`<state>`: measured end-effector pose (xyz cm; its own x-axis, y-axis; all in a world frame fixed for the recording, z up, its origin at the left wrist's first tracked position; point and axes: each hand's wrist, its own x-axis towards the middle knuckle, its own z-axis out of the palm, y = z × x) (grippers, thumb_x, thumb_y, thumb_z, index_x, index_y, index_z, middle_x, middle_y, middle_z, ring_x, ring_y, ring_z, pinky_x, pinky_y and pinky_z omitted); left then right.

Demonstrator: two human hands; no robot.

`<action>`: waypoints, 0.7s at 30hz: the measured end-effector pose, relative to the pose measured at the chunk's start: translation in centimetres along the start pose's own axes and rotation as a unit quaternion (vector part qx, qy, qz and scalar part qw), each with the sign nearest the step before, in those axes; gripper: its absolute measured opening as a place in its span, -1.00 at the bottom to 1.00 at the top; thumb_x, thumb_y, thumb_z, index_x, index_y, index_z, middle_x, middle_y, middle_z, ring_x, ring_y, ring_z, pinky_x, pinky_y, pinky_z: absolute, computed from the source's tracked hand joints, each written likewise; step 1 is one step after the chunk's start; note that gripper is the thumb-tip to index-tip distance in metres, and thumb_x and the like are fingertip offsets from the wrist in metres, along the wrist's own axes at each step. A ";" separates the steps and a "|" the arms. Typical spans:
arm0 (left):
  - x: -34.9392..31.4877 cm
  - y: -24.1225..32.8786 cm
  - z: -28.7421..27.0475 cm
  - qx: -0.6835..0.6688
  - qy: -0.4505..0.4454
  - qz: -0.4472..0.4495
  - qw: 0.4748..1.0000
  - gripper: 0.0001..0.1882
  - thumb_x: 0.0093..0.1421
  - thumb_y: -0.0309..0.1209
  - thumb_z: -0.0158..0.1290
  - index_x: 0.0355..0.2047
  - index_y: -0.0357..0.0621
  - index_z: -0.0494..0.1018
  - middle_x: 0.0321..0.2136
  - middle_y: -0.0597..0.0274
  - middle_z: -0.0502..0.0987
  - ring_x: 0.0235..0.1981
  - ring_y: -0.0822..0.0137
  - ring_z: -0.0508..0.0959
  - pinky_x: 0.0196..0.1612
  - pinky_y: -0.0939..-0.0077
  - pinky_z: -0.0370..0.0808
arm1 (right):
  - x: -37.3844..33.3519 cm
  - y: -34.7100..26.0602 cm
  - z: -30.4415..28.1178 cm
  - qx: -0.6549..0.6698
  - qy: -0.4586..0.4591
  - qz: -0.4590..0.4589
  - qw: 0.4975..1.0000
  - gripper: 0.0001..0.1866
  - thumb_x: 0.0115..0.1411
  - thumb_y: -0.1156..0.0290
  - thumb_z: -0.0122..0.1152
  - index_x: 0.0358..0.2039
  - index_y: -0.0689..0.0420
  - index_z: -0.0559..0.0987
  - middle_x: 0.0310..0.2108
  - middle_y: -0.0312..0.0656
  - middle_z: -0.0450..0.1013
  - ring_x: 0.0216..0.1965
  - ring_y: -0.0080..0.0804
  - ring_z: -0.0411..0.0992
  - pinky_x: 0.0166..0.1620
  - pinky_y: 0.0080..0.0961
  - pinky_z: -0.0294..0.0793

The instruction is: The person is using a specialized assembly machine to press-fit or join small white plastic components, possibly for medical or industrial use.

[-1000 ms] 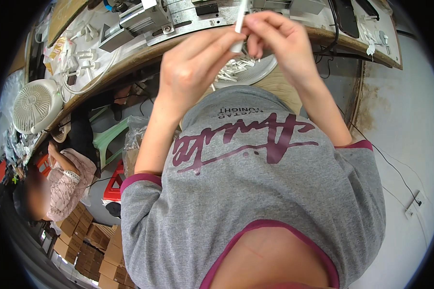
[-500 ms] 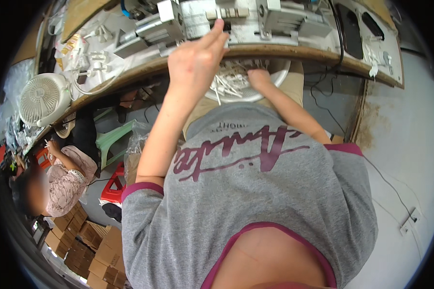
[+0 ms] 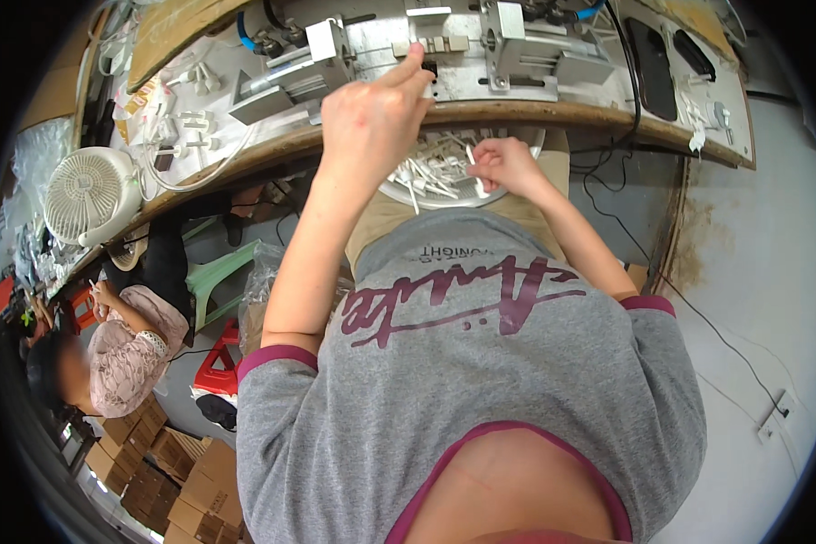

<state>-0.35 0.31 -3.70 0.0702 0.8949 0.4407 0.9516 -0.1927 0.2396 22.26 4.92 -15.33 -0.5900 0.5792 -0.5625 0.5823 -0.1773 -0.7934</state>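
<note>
My left hand (image 3: 372, 118) reaches over the bench edge, its index finger stretched onto a notched, pale metal block (image 3: 440, 44) between two clamp units; the other fingers are bent, and I see nothing held in them. Below the bench edge, my right hand (image 3: 510, 169) pinches a thin white plastic piece (image 3: 472, 156) between thumb and fingers. This hand is just above the right side of a white basket (image 3: 467, 201) on my lap. A heap of similar white pieces (image 3: 431, 172) lies in it.
Metal clamp units stand left (image 3: 286, 77) and right (image 3: 521, 54) of the block. White parts (image 3: 195, 131) and a fan (image 3: 91, 195) are along the bench's left. A black phone (image 3: 653, 72) lies at right. Another person (image 3: 131, 349) sits far left, near cardboard boxes (image 3: 208, 485).
My right hand has come up out of the basket with a white piece between its fingers. My left hand stays at the metal block, its finger still on it. The whole view has shifted slightly.
</note>
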 end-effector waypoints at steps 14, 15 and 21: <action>-5.4 3.9 -3.1 -0.453 -0.067 -0.101 0.883 -0.75 -0.06 -0.50 0.37 -0.35 -0.24 0.58 -0.41 0.23 0.61 -0.41 0.42 0.61 -0.36 0.61 0.55 | -7.4 -9.6 -1.0 0.323 -0.010 -0.118 0.939 -0.87 0.09 0.56 0.35 -0.33 0.26 0.59 -0.47 -0.22 0.55 -0.62 -0.67 0.42 -0.52 -0.76 0.38; -5.6 4.3 -3.0 -0.462 -0.051 -0.095 0.880 -0.71 -0.08 -0.48 0.39 -0.33 -0.20 0.58 -0.41 0.24 0.60 -0.40 0.40 0.62 -0.35 0.59 0.57 | -7.3 -9.7 -0.8 0.332 -0.009 -0.120 0.936 -0.87 0.09 0.56 0.35 -0.33 0.26 0.59 -0.48 -0.22 0.55 -0.63 -0.67 0.42 -0.52 -0.77 0.37; -6.2 4.0 -1.5 -0.427 -0.054 -0.085 0.899 -0.55 -0.13 -0.40 0.42 -0.21 -0.16 0.53 -0.30 0.22 0.57 -0.29 0.35 0.60 -0.32 0.52 0.57 | -6.4 -9.2 -0.2 0.329 0.036 -0.121 0.936 -0.80 0.02 0.49 0.46 -0.40 0.25 0.58 -0.55 -0.23 0.54 -0.66 -0.65 0.41 -0.56 -0.72 0.38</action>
<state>2.54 -6.64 -4.18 0.0183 0.9654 0.2603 0.3777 -0.2477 0.8922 20.80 3.01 -4.41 -0.6076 0.7128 -0.3503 -0.0469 -0.4725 -0.8801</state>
